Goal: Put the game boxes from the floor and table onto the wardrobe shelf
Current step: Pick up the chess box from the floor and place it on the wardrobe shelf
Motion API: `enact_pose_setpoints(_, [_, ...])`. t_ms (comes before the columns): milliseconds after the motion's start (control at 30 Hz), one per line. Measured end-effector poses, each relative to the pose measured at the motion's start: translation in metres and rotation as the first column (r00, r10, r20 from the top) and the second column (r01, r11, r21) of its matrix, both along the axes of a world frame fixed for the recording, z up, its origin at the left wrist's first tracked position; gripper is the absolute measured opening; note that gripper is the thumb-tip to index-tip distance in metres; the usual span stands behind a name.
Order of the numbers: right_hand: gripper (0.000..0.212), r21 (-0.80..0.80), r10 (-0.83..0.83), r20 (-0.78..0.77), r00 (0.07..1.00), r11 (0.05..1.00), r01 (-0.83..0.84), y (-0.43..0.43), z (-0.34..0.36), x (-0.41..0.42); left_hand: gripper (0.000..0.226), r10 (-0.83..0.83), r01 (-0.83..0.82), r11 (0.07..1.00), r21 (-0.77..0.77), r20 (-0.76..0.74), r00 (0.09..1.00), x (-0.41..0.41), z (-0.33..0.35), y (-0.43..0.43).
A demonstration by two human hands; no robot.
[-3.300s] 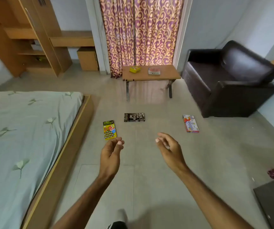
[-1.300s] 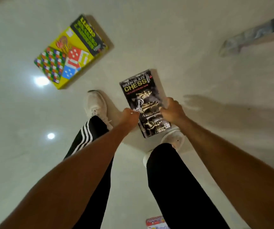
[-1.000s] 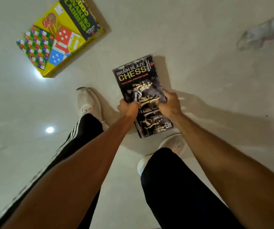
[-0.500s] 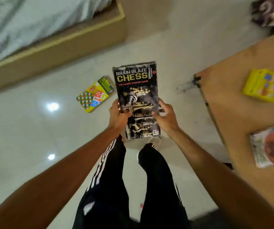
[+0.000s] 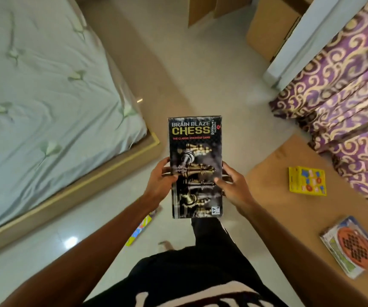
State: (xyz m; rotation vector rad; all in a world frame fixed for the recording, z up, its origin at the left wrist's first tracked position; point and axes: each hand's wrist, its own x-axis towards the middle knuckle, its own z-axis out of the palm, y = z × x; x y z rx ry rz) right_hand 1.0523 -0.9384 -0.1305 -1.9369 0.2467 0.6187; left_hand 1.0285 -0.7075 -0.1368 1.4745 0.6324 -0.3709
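Carrying the chess box [image 5: 195, 167] to the wardrobe shelf appears to be the step in hand, and it would be done well by keeping the box flat and square between both palms, face up, with the grip at mid-length so neither end droops. The box sits at frame centre, clear of the floor, its printed lid legible and upright to the wearer. The left hand [image 5: 159, 182] clasps the left long edge, thumb over the lid, fingers wrapped beneath; the right hand [image 5: 234, 187] clasps the right long edge likewise, thumb laid across the artwork. Both hands are partly closed around the box, neither clenched nor released. Remaining items noted: a colourful box [image 5: 142, 227] on the floor, largely hidden behind the left forearm; a yellow box [image 5: 307, 181] and a blue-edged box [image 5: 351, 247] on the wooden table [image 5: 278, 196] at right. A bed [image 5: 45, 96] fills the upper left; a curtain [image 5: 345, 85] hangs at upper right.
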Motion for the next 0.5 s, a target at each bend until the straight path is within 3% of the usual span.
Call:
enact_pose_setpoints(200, [0.059,-0.002,0.045,0.009,0.999,0.999,-0.045,0.005,-0.002,0.149,0.057,0.044,-0.043,0.998,-0.05,0.017,0.999,0.136,0.001,0.0])
enact_pose_setpoints(500, [0.059,0.015,0.228,-0.006,0.974,0.974,-0.228,0.065,0.013,0.389,0.059,0.25,-0.249,0.968,-0.031,0.052,0.967,0.338,0.009,0.059])
